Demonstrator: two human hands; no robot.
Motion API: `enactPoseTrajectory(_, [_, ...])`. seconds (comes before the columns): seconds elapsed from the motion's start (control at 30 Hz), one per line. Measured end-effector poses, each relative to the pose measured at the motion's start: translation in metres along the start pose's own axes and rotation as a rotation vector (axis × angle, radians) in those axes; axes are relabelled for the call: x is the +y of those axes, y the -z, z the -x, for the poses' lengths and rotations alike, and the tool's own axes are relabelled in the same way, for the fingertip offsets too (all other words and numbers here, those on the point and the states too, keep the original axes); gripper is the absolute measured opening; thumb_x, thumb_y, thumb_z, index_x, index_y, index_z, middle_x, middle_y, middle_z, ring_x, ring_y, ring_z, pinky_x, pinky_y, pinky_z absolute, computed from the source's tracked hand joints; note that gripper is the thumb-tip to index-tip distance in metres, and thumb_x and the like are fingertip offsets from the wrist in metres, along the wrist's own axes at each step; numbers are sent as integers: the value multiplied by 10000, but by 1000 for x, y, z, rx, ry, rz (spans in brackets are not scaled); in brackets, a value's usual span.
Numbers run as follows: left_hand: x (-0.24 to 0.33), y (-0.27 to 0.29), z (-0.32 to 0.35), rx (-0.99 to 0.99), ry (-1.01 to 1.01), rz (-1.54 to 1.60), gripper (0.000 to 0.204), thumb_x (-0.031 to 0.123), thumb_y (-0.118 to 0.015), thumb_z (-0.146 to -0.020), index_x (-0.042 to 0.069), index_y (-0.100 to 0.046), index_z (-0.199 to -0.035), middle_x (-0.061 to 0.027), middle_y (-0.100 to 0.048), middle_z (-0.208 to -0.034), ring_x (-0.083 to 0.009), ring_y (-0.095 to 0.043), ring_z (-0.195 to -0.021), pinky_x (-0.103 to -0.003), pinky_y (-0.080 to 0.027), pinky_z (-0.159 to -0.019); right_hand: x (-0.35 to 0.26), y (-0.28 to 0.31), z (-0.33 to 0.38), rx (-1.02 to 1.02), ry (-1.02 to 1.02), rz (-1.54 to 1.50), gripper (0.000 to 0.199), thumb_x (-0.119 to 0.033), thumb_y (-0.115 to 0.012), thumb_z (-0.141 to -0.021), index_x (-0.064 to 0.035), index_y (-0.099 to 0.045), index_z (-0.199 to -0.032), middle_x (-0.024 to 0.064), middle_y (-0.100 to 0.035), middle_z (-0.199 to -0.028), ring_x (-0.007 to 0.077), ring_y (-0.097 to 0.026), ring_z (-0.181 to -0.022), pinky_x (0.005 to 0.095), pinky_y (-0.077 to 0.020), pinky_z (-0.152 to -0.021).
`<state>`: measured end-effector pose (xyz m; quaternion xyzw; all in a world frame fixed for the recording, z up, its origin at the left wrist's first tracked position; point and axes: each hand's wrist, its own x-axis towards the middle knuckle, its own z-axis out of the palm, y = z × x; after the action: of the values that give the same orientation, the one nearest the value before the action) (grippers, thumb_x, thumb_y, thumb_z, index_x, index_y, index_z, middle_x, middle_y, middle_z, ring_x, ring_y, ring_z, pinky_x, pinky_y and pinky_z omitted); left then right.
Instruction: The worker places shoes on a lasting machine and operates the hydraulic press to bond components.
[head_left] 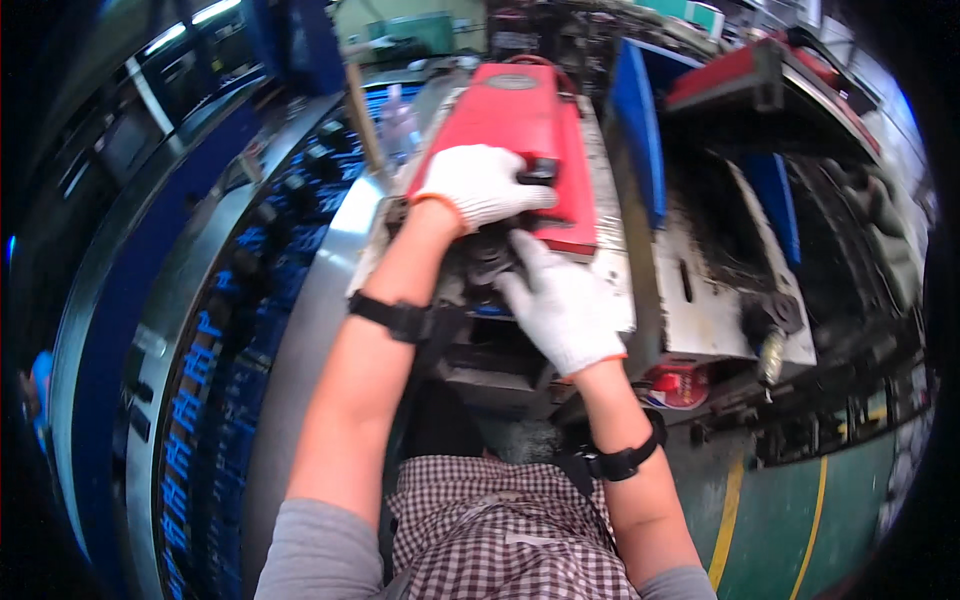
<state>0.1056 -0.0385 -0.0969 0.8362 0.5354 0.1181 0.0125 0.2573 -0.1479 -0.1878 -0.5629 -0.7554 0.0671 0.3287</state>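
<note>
A red machine cover (500,125) with a round emblem slopes up in front of me. My left hand (475,185), in a white knit glove with an orange cuff, rests on its near left side. Its fingers close about a black handle (538,172) on the cover. Below the cover's near edge sits a dark, greasy metal part (488,258). My right hand (565,305), gloved alike, reaches it from the right, with thumb and forefinger on either side of its edge. The fingertips are partly lost against the dark metal.
To the left runs a metal ledge (305,330) beside a rack of blue parts (190,430). A clear bottle (398,125) stands left of the cover. At right is a second machine with a raised red cover (720,75), blue side panels and a valve fitting (772,345).
</note>
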Motion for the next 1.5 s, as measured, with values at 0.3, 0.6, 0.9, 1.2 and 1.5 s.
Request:
enactPoseTrajectory(0.3, [6,-2,5,52,80,5,704,776,-653,-802,178,-843,-1122,-156,-803,-1047,-343,-771,-1000,-439,-590,-915,-3,6,-1,3,36,124,553,-421,-721,-967,-149,-661,-1446,155,-791,-1111,343,-774,-967,466,-603,-843])
enactPoseTrajectory(0.6, [5,-3,4,68,65,4,703,763,-652,-795,186,-853,-1144,-148,-809,-1056,-337,-774,-1001,-429,-592,-918,-2,5,0,3,25,125,559,-432,-723,-968,-155,-659,-1449,148,-789,-1088,339,-774,-966,464,-604,-835])
enactPoseTrajectory(0.9, [6,-3,5,61,72,16,700,748,-651,-801,179,-850,-1156,-153,-808,-1056,-335,-774,-1001,-423,-590,-924,-4,7,0,7,17,101,549,-418,-755,-958,-147,-675,-1429,183,-793,-1095,366,-769,-988,471,-598,-875])
enactPoseTrajectory(1.2, [5,-3,8,111,44,40,685,740,-675,-820,118,-838,-1058,-176,-793,-989,-349,-768,-964,-445,-581,-901,-7,8,0,-6,-4,110,541,-430,-717,-965,-161,-673,-1432,156,-798,-1083,348,-776,-955,474,-604,-849])
enactPoseTrajectory(1.5, [-48,-58,111,689,-107,429,652,261,-841,-847,107,-639,-1448,-159,-652,-1436,-361,-610,-1365,-470,-440,-1225,-2,8,2,37,111,111,517,-412,-691,-989,-139,-674,-1428,196,-787,-1125,389,-769,-1003,499,-588,-909])
